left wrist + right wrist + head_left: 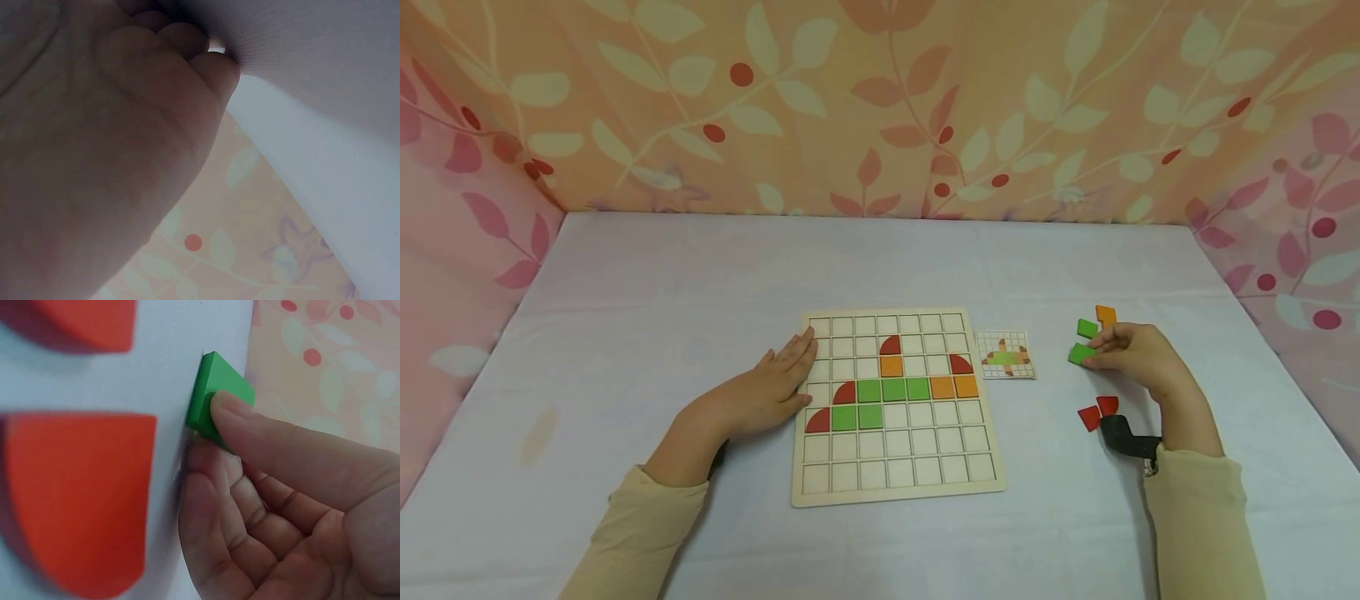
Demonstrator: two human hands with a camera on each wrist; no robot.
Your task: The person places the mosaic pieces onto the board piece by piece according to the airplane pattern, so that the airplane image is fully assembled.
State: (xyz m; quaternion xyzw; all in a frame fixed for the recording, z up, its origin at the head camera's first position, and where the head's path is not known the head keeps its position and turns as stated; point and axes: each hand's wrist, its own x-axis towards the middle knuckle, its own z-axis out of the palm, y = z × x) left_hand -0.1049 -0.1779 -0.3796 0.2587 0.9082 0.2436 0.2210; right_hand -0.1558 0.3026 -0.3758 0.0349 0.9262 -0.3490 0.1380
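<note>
My right hand (1131,354) pinches a green square tile (212,394) between thumb and fingers, low at the tabletop on the right. Just beyond it lie another green tile (1087,328) and an orange piece (1105,315), partly behind the fingers. My left hand (767,387) rests with straight fingers along the left edge of the wooden grid board (895,495). Red quarter-round, orange and green tiles fill several board cells, including a green row (893,389) across the middle. In the left wrist view, the palm (112,156) fills much of the picture and the board is hidden.
A small pattern card (1006,355) lies against the board's right side. Two red quarter-round tiles (1089,417) sit nearer me, beside the black wrist camera (1120,435). White cloth (700,275) covers the table, with patterned curtains (880,108) behind and at both sides.
</note>
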